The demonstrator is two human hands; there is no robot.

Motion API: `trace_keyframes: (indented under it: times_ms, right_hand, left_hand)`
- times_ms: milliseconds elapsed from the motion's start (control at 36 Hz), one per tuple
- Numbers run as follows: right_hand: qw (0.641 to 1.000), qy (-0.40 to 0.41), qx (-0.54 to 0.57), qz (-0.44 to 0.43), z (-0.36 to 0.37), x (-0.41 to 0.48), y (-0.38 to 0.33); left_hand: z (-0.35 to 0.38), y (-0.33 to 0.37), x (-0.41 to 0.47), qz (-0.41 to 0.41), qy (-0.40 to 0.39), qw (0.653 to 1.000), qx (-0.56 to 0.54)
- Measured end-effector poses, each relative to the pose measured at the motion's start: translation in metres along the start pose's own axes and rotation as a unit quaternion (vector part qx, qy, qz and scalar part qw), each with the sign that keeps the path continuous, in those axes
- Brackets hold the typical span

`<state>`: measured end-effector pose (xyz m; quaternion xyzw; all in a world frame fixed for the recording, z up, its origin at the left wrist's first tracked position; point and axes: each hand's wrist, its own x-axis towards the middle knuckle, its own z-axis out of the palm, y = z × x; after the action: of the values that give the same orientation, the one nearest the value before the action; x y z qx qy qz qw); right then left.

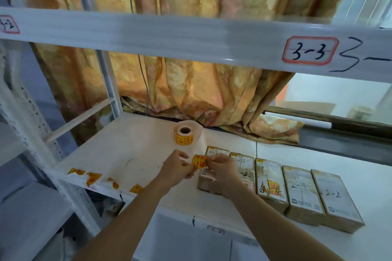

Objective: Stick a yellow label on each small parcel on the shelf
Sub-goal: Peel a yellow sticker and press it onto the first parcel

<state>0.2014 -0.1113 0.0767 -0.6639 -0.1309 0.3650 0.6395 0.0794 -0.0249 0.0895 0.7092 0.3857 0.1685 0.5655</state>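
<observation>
L hand (177, 168) + R hand (222, 167) together, both pinching yellow red-printed paper label (199, 162) over leftmost small brown cardboard parcel (209, 185); 3rd parcel (269, 174) labelled, 4th (301, 188) + 5th (333, 195) bare, 2nd (244, 163) part-hidden.

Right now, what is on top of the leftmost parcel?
The left hand and right hand hold a yellow label over the leftmost parcel. The right hand hides most of its top; whether a label is stuck there cannot be seen.
</observation>
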Motion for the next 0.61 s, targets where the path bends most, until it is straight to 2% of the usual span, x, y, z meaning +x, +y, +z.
trace_keyframes:
  times_ms: [167, 333, 611]
  right_hand:
    - [0.998, 0.026, -0.026, -0.047, -0.024, 0.000, -0.011]
    - [0.997, 0.016, -0.041, -0.061, -0.041, 0.002, -0.027]
    - [0.975, -0.004, -0.194, -0.106, -0.051, 0.019, -0.026]
  left_hand:
    - [0.018, 0.013, 0.015, 0.084, -0.003, 0.996, 0.042]
    - [0.031, 0.023, 0.027, 0.122, -0.010, 0.991, 0.063]
    - [0.034, 0.020, 0.046, 0.147, -0.032, 0.986, 0.076]
